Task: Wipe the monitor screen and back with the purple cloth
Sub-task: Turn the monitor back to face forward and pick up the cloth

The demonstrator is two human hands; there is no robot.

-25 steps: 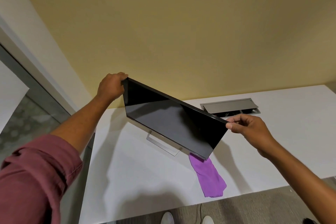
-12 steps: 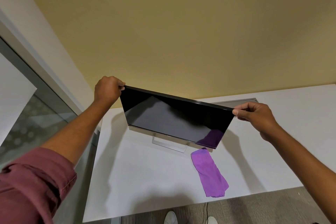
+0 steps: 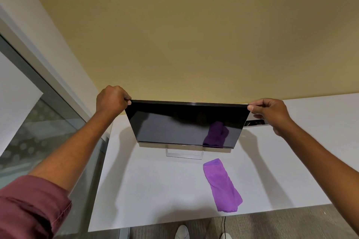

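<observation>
The black monitor (image 3: pixel 174 126) stands on a silver stand on the white desk (image 3: pixel 155 190), its dark screen facing me squarely. My left hand (image 3: pixel 111 101) grips its top left corner and my right hand (image 3: pixel 269 111) pinches its top right corner. The purple cloth (image 3: pixel 222 182) lies folded on the desk in front of the monitor, to the right, untouched. Its reflection shows in the screen's lower right.
A yellow wall (image 3: pixel 194 35) rises right behind the desk. A glass partition with a metal frame (image 3: pixel 44 122) runs along the left edge. A cable tray opening (image 3: pixel 254 122) peeks out behind my right hand. White shoes (image 3: pixel 181 232) and a cable show below the desk's front edge.
Both hands have swung the monitor around from an angled position, right side toward me, to face me squarely. The cloth has stayed in place.
</observation>
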